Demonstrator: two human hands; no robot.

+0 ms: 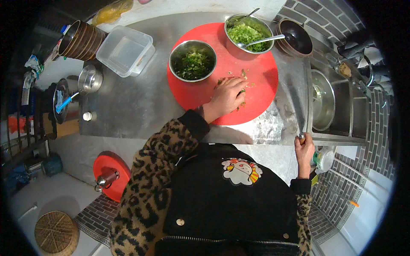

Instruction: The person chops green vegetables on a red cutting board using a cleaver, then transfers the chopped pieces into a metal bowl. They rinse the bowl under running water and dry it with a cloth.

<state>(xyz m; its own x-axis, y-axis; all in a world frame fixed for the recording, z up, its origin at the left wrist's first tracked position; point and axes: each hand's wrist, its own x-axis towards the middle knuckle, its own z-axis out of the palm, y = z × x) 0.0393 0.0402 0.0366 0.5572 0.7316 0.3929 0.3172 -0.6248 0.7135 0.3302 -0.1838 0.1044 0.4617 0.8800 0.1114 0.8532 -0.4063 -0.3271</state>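
My left hand is on the round red cutting board, its fingers bent and held together over a little pile of chopped greens. Green bits show around the fingers; what lies under the palm is hidden. At the counter's front right corner, my right hand grips a knife by its handle, with the blade pointing away from me. A steel bowl of dark chopped greens stands on the board beyond my left hand. Farther right, another steel bowl holds lighter chopped greens and two spoons.
Left on the steel counter are a clear plastic box, a small steel pan and a white cap. Stacked brown bowls rise at the far left. To the right, dark bowls stand near a sink holding a metal basin.
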